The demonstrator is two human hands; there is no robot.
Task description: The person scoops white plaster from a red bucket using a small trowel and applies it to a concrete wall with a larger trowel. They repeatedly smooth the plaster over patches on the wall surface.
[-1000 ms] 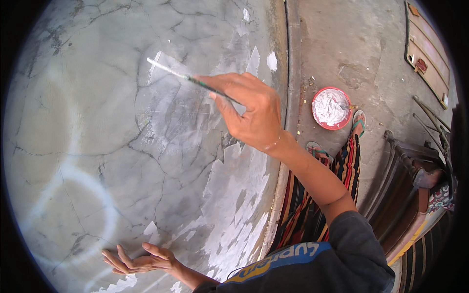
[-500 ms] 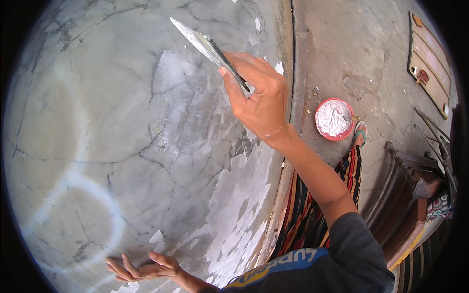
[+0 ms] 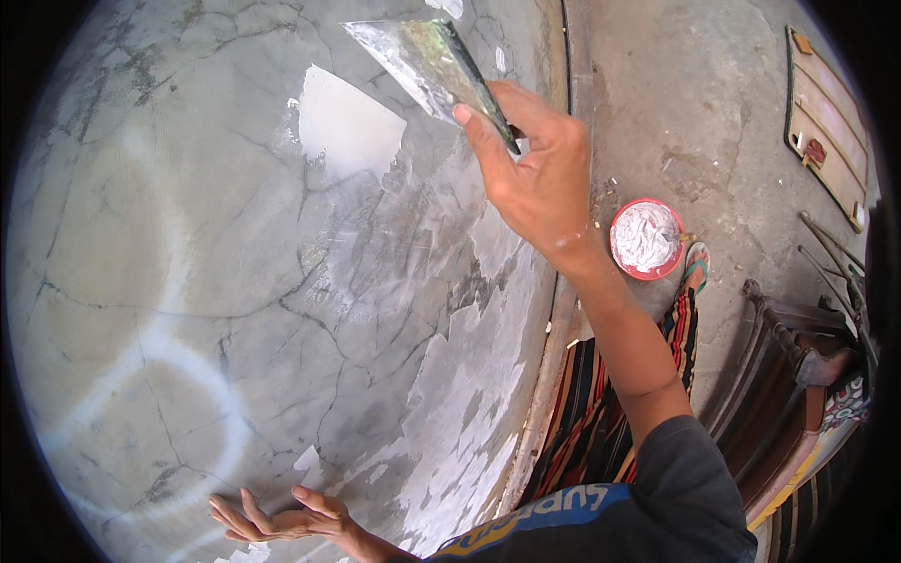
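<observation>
My right hand [image 3: 540,174] grips a wide putty knife [image 3: 432,70] along its dark back edge. Its blade is smeared with white putty and tilted, apart from the cracked grey wall [image 3: 225,253] as far as I can tell. Just below and left of the blade, a fresh white putty patch [image 3: 347,122] covers part of the wall. My left hand [image 3: 282,521] is low on the wall, fingers spread and holding nothing. Thin, uneven white putty [image 3: 460,375] coats the wall's lower right part.
On the concrete floor at right stands a red bowl [image 3: 648,239] of white putty, a tool handle sticking out. My sandalled foot [image 3: 695,265] is beside it. Farther right lie a framed board [image 3: 826,131] and brown furniture [image 3: 798,338]. A pale ring mark [image 3: 230,413] shows on the wall.
My right hand has shifted slightly right and turned the putty knife, showing more of its blade face. A bright white putty patch now shows where the wall was greyer. My left hand stays put.
</observation>
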